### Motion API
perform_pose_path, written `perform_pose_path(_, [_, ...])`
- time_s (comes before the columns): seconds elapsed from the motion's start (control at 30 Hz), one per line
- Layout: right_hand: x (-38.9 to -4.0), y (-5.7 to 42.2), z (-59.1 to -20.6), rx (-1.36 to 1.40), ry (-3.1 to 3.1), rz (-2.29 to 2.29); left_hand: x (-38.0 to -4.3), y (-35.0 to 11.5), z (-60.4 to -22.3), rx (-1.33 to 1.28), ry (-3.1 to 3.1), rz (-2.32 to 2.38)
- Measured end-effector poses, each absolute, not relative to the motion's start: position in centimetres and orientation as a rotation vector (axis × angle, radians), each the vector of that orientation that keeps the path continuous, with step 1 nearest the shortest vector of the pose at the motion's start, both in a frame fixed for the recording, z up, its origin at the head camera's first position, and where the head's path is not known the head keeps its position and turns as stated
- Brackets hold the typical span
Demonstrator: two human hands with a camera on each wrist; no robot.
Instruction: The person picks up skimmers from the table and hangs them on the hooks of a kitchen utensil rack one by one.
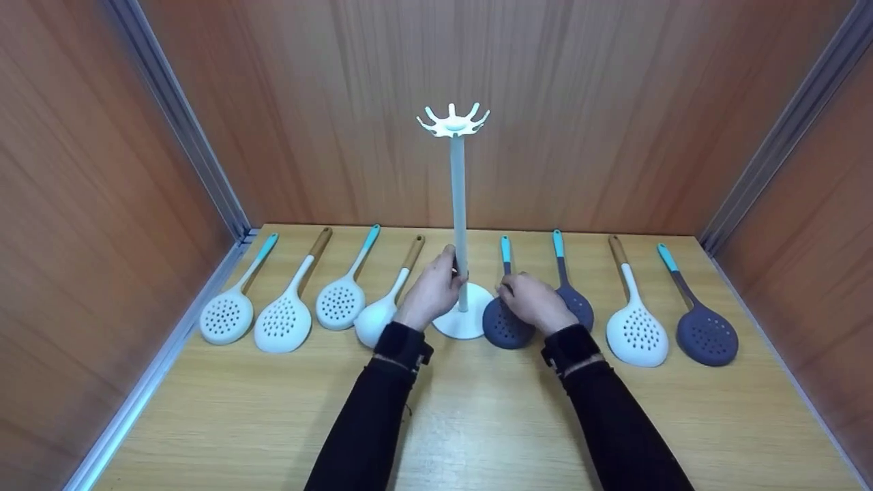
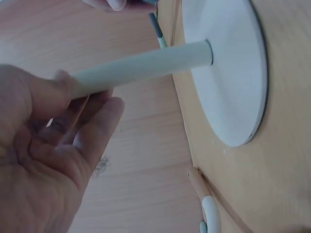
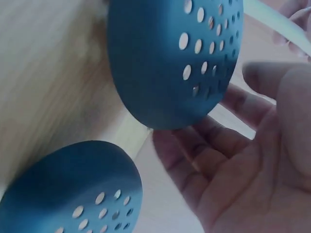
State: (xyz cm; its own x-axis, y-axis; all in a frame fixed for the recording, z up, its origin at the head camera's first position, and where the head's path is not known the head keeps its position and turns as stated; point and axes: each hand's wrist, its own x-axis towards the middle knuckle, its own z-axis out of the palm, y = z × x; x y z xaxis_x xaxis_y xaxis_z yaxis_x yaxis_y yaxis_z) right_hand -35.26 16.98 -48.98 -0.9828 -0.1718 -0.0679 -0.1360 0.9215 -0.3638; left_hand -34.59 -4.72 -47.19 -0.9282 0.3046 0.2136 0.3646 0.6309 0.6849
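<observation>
My left hand (image 1: 434,290) grips the pole (image 2: 141,68) of a white utensil stand (image 1: 455,127) low down, fingers and thumb round it. The stand is upright, with a round base (image 1: 481,300) and a crown of hooks. To its right, my right hand (image 1: 535,300) holds the neck of a dark skimmer (image 1: 506,327) with a turquoise handle end. In the right wrist view that skimmer's perforated head (image 3: 165,63) covers my fingertips, so their exact contact is hidden. A second dark skimmer (image 1: 576,303) lies just beyond that hand.
Left of the stand lie several white skimmers (image 1: 283,324) and a white ladle (image 1: 375,320). A white skimmer (image 1: 638,334) and another dark skimmer (image 1: 707,335) lie at the right. Wooden panels (image 1: 327,136) wall the table (image 1: 450,436) at the back and sides.
</observation>
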Motion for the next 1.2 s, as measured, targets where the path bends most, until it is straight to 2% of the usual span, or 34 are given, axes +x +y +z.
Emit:
perform_pose_path(0.3, [-37.0,17.5,-48.9,-0.124,2.98,-0.799,-35.1,-4.0,-47.9,-0.671,-2.757,-1.116])
perform_pose_path(0.73, [-36.8,17.5,-49.2,-0.108,2.993,-0.937,-34.9,-3.5,-48.6,-0.593,-2.742,-1.037])
perform_pose_path(1.2, [-36.2,17.7,-47.0,-0.153,3.05,-1.112,-34.9,-3.5,-48.6,-0.577,-2.759,-1.042])
